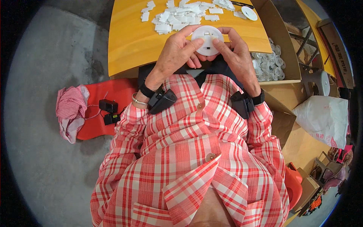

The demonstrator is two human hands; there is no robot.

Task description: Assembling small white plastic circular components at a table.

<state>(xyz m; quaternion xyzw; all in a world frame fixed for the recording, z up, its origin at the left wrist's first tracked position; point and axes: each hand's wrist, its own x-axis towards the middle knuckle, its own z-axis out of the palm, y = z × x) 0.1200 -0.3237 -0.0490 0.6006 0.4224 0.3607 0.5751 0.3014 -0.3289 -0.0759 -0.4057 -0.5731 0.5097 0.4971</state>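
Observation:
A round white plastic disc [207,33] with small slots in its face is held up at the near edge of the yellow table. My left hand [180,47] grips its left side, the thumb pressed on its face. On its other side my right hand [235,51] holds the rim, its thumb also lying on the face. Fingers of both hands curl behind the disc and are partly hidden. Just beyond, a loose pile of flat white plastic pieces [179,17] lies on the table.
The yellow table [132,45] spreads ahead. Another white disc [249,13] lies near its right side. An open cardboard box [289,56] beside it holds many round white parts [269,64]. A white plastic bag [323,117] stands right; a red stool [102,92] with a checked cloth [72,108] stands left.

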